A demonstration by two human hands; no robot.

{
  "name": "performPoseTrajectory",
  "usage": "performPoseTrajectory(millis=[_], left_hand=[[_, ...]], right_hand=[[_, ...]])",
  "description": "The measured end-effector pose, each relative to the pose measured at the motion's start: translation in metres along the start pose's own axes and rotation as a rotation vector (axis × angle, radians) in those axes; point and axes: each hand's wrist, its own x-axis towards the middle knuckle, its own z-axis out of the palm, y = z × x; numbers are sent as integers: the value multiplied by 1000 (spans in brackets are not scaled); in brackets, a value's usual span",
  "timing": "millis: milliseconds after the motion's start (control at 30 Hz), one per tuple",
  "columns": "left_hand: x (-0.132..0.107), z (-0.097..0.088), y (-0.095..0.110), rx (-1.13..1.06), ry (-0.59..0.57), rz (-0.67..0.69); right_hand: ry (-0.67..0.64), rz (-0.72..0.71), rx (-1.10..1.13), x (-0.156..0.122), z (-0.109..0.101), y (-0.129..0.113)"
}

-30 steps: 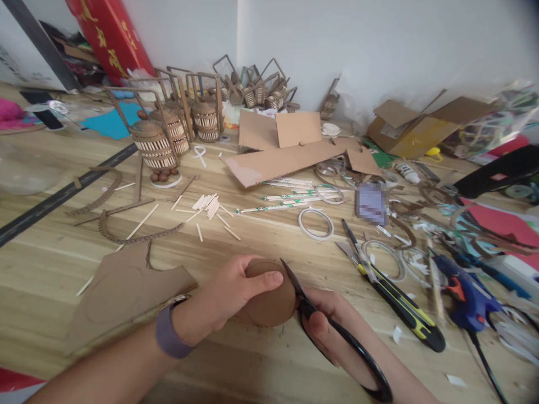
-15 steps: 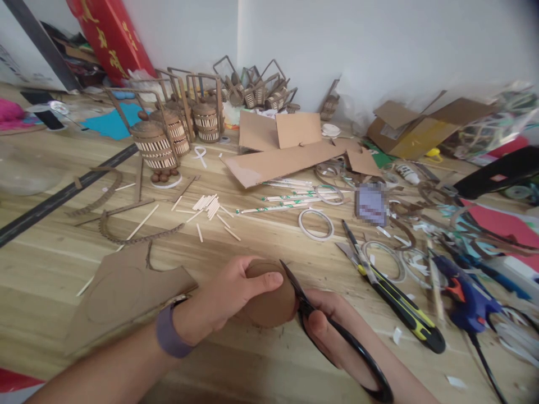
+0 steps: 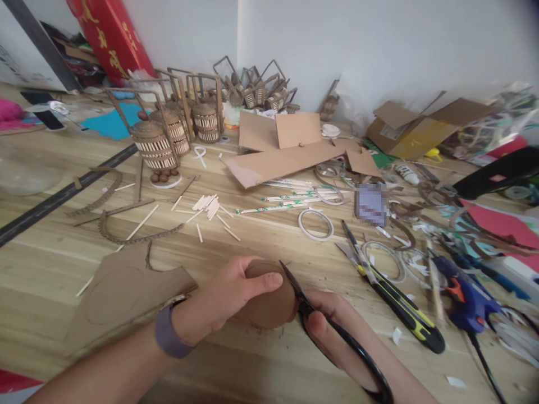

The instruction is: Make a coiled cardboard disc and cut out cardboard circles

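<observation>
A round cardboard disc [image 3: 273, 306] is gripped in my left hand [image 3: 236, 292], thumb lying across its upper face and the other fingers out of sight beneath. Black-handled scissors [image 3: 309, 308] are in my right hand [image 3: 330, 325], whose thumb shows at the handle. Their dark blades lie along the right edge of the disc and point up and away. Left of my wrist rests a cardboard sheet [image 3: 122, 289] with a circle drawn on it and a curved bite out of its top edge.
Short sticks [image 3: 208, 205] lie scattered mid-table. Small lidded baskets [image 3: 154, 146] stand at the back left. A yellow-black utility knife [image 3: 400, 303] and a blue glue gun [image 3: 471, 294] lie to the right. Cardboard pieces [image 3: 286, 154], tape rolls [image 3: 315, 224] and an open box [image 3: 408, 132] sit farther back.
Almost nothing differs. Both hands, the disc and the scissors keep nearly the same place, and the blades stay at the disc's right edge.
</observation>
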Motion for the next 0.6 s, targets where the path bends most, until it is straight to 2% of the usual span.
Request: performPoseTrajectory(millis=[600], left_hand=[[0,-1,2,22,-22,19]], right_hand=[[-2,-17,-39,2,-1,-5]])
